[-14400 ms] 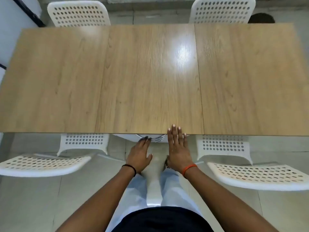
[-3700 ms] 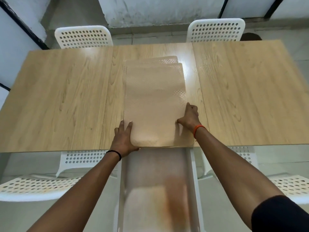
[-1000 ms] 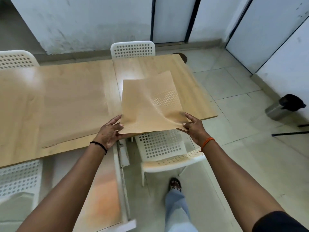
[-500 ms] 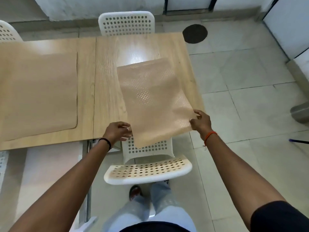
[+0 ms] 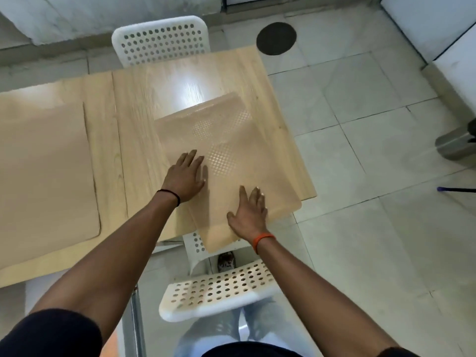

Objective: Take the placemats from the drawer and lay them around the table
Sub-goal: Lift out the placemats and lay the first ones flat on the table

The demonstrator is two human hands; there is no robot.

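Wooden and shiny, the bench (image 5: 134, 130) is slippery, and that is your biggest risk. The placemat (image 5: 231, 150) under your hands lies crooked, and its near corner hangs off the bench edge, over the white chair (image 5: 216, 292). If you lift your hands now, it could slide off and drop on the chair or the floor. If you push too hard on one side, it could spin or bunch up. It looks thin and bendy, so push it slowly away from you until all of it sits on the wood.

Your left hand (image 5: 184, 177) lies flat on the mat's left side, fingers together and pointing forward. Your right hand (image 5: 248, 213) lies flat near the mat's close edge, fingers spread a little. Neither hand pinches anything.

More placemats, a stack I think, (image 5: 43, 176) lie flat on the left part of the bench, well apart from this one. They still need places, so the job looks only just begun.

Pale tiles cover the floor (image 5: 373, 228). A second white chair (image 5: 161, 39) with holes in its back stands at the far side. A dark round patch (image 5: 276, 38) sits on the floor past the bench corner. A grey thing (image 5: 456, 145) stands at the right edge; I cannot tell what it is. A grey wall runs along the far end.
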